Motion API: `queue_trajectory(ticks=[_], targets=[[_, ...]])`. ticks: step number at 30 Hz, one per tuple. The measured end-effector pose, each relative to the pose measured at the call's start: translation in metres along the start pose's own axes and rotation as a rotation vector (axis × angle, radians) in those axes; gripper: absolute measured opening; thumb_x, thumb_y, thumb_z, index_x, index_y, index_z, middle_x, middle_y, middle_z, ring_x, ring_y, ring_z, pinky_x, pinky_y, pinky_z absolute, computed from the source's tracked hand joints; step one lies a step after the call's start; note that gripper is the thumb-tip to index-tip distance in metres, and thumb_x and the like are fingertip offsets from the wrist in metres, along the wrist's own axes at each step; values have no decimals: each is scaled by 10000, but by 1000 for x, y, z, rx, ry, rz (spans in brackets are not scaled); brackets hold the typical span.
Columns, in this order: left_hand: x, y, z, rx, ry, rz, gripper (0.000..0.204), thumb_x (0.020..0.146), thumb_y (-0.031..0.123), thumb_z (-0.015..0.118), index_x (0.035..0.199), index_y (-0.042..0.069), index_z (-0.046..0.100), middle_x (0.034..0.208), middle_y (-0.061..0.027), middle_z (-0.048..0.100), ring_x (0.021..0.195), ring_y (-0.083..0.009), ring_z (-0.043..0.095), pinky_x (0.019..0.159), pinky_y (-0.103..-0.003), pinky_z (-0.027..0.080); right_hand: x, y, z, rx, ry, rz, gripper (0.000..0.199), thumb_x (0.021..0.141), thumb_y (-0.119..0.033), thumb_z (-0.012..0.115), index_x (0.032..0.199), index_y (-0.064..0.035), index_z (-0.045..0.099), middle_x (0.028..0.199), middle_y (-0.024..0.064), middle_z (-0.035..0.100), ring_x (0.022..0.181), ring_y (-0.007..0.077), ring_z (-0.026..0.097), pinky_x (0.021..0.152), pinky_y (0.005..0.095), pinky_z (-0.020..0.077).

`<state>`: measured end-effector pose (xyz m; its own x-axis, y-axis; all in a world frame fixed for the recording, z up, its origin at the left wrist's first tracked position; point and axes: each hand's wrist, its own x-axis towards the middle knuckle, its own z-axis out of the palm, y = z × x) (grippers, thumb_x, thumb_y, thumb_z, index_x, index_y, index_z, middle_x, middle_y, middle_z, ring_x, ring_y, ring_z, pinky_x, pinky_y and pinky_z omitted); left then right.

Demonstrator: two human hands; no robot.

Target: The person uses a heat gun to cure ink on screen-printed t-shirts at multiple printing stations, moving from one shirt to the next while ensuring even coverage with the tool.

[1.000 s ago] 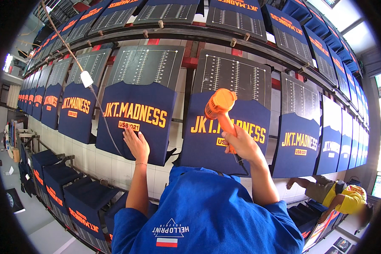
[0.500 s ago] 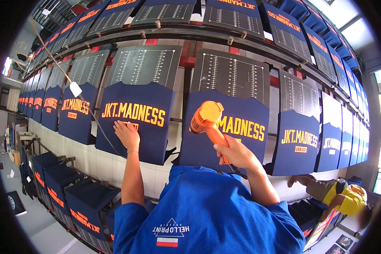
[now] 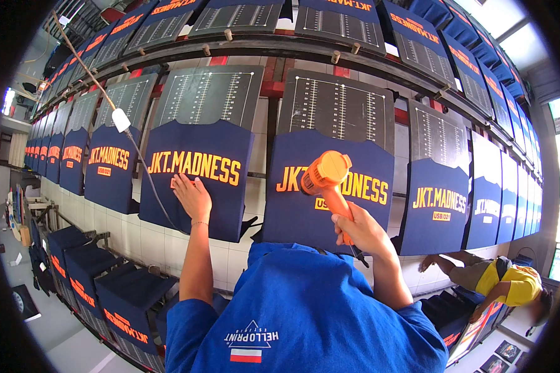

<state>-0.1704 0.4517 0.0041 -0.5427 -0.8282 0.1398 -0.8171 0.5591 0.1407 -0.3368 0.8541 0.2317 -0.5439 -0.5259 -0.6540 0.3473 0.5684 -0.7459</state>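
Left hand (image 3: 191, 196) flat on navy shirt (image 3: 196, 177), right hand (image 3: 361, 229) gripping orange heat gun (image 3: 325, 177)

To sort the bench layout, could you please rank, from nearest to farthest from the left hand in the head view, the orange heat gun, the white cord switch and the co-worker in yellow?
1. White cord switch, upper left.
2. Orange heat gun, right.
3. Co-worker in yellow, far lower right.

The heat gun (image 3: 327, 180) has swung down across the right-hand shirt's (image 3: 327, 189) print.
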Motion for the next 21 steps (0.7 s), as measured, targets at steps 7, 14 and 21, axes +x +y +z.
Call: queue_trajectory(ticks=[7,14,21], targets=[[-23,60,-2,-93,-51,228,628,1066,354,383,1525,-71,325,1623,-266,257,1520,-418,215,1240,-536,164,22,-19,2,5,67,-83,258,1008,-231,590,1068,17,554,790,49,611,603,122,638,566,265,518],[-31,76,-4,-117,-82,382,622,1061,334,411,1552,-34,304,1633,-250,245,1525,-415,204,1249,-522,152,32,-20,0,24,80,-99,255,1006,-243,600,1046,4,552,768,40,601,596,114,638,538,257,510],[-13,72,3,-112,-37,378,625,1062,339,414,1561,-15,289,1641,-230,235,1527,-409,201,1245,-526,164,21,-16,-8,53,138,-84,240,1005,-238,604,1038,-5,561,782,35,607,597,117,635,540,256,496]])
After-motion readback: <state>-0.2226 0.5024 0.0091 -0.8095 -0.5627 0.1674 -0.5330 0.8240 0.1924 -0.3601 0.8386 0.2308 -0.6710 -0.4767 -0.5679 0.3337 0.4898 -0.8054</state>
